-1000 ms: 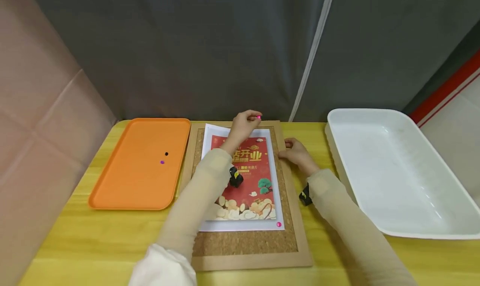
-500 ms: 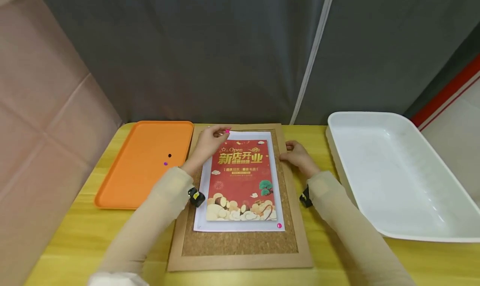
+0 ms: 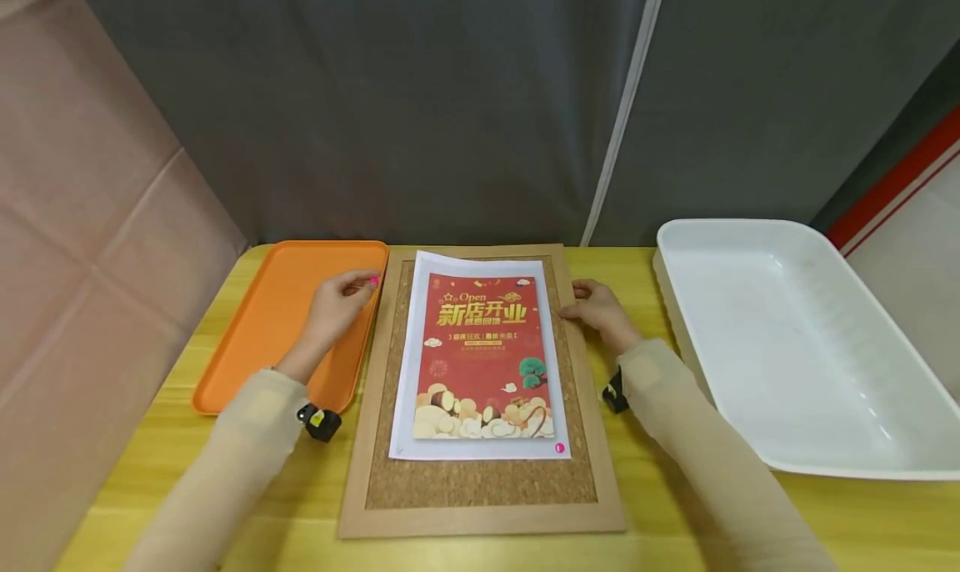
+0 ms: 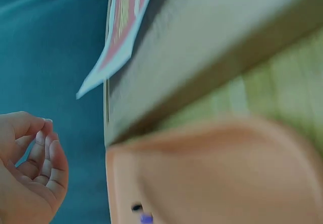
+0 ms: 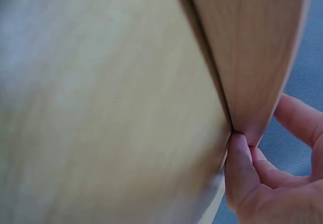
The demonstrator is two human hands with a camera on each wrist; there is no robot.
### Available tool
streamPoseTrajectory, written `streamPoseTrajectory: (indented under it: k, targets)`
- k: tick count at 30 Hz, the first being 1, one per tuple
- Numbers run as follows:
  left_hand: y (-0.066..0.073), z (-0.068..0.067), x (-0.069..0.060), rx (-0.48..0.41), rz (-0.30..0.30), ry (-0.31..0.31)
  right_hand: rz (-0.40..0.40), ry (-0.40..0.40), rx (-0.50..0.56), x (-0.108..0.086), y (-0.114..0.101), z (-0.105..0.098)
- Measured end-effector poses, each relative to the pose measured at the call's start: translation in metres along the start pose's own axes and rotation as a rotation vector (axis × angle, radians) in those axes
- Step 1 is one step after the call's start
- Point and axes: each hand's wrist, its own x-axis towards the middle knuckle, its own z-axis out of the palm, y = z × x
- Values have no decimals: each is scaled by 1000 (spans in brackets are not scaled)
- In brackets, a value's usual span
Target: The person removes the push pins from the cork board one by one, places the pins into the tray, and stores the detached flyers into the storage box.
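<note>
In the head view my left hand [image 3: 330, 309] is over the right part of the orange tray [image 3: 255, 338], pinching a small pink pushpin [image 3: 374, 281] at its fingertips. The left wrist view shows that hand's thumb and fingers drawn together, with the pin hidden. My right hand [image 3: 596, 312] grips the right edge of the framed cork board [image 3: 480, 484]; its thumb and fingers [image 5: 242, 158] meet that edge in the right wrist view. A red poster [image 3: 480, 372] on white paper lies on the board, its top left corner lifted. Another pink pushpin [image 3: 559, 448] sits at its bottom right corner.
A black pin [image 4: 137, 207] and a purple pin [image 4: 146, 218] lie in the tray. To the right stands a deep white bin [image 3: 795, 347]. Behind the yellow wood-grain table [image 3: 142, 472] hangs a dark grey curtain [image 3: 420, 113].
My left hand has moved left from the poster's top right, past its top left corner, to the orange tray, keeping the pink pushpin. My right hand has stayed on the board's edge.
</note>
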Motion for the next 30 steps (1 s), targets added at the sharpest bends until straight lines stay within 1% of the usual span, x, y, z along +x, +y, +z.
streamPoseTrajectory:
  k: [5,9,11,16,22,25,30]
  targets:
    - [-17,-19,-6,-10,-46,26,1,-14,12,2,3,-3]
    - [-28,-28,-10,-11,-68,26,-4,-45,30,3,5,-7]
    - [-32,-30,-11,2,-74,26,-7,-64,39,2,6,-10]
    - [-42,-34,-11,75,-80,28,-20,-101,59,-1,5,-14]
    - [-57,-40,-8,150,-115,10,-19,-103,66,-1,7,-15]
    - [-63,-42,-7,159,-129,-4,-13,-106,85,0,8,-16]
    - [-67,-43,-8,165,-161,-39,-22,-123,112,0,10,-16]
